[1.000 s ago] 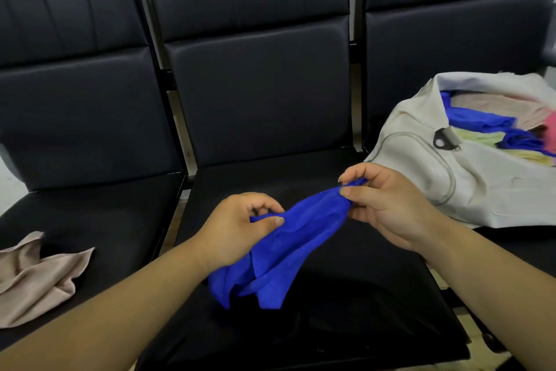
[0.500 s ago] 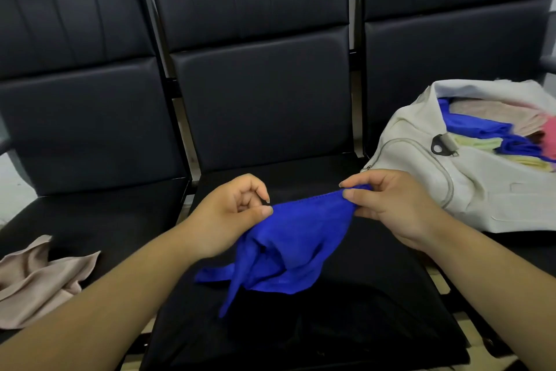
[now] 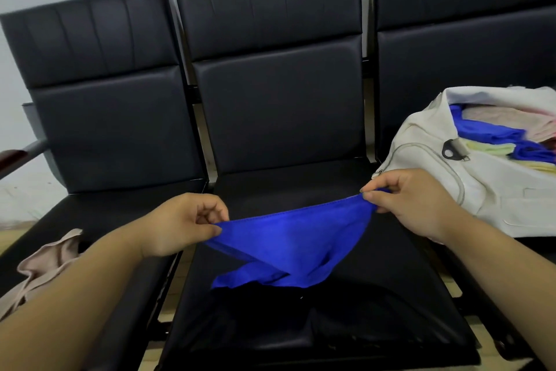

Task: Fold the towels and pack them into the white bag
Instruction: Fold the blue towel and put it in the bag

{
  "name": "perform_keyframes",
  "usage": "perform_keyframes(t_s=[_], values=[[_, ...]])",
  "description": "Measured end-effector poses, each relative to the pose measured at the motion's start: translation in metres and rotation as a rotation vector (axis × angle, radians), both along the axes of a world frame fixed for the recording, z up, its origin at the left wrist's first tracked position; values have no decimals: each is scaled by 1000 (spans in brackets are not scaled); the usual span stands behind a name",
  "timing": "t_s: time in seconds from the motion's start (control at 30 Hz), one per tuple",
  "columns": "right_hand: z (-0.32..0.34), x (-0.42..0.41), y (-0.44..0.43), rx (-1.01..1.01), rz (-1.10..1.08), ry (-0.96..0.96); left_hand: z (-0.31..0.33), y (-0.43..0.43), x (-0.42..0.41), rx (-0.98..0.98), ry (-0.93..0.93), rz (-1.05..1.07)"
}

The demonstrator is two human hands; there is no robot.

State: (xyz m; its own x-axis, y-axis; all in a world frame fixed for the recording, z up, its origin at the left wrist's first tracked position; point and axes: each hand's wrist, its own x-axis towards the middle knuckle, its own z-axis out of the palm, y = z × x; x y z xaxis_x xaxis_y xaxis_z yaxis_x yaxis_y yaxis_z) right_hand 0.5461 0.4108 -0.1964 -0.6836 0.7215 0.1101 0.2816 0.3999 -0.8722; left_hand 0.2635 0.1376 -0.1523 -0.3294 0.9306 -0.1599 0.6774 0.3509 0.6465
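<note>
Pinches the blue towel (image 3: 288,238) at two corners with left hand (image 3: 183,223) and right hand (image 3: 412,199), holding its edge taut over the middle bench seat (image 3: 301,184), left of the white bag (image 3: 496,190), likely to square it for folding.

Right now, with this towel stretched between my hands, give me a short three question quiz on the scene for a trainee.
1. True or false: the left hand and the right hand each pinch the blue towel by its top edge.
2. The white bag sits on which seat? A left, B middle, C right.
3. Fill in: the beige towel lies crumpled on the ___ seat.
Key: 1 true; 2 C; 3 left seat.
</note>
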Motion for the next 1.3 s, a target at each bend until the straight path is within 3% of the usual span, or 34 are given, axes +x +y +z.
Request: perform_keyframes(t_s=[0.3, 0.53, 0.73, 0.87, 1.03, 1.3], values=[[-2, 0, -4, -56, -77, 100, -3, -34, -17, 179, 142, 233], [-5, -3, -3, -21, -118, 98, 15, -55, -20, 193, -119, 283], [-2, -5, -6, 138, -89, -18, 1, -57, -26, 318, -104, 443], [13, -28, 6, 168, -135, 36, 0, -36, -39, 460, -108, 596], [63, -74, 43, 273, -242, 114, 53, 9, -64, 604, -143, 674], [155, -92, 72, 314, -299, 360, 146, 41, -87, 798, -96, 581]])
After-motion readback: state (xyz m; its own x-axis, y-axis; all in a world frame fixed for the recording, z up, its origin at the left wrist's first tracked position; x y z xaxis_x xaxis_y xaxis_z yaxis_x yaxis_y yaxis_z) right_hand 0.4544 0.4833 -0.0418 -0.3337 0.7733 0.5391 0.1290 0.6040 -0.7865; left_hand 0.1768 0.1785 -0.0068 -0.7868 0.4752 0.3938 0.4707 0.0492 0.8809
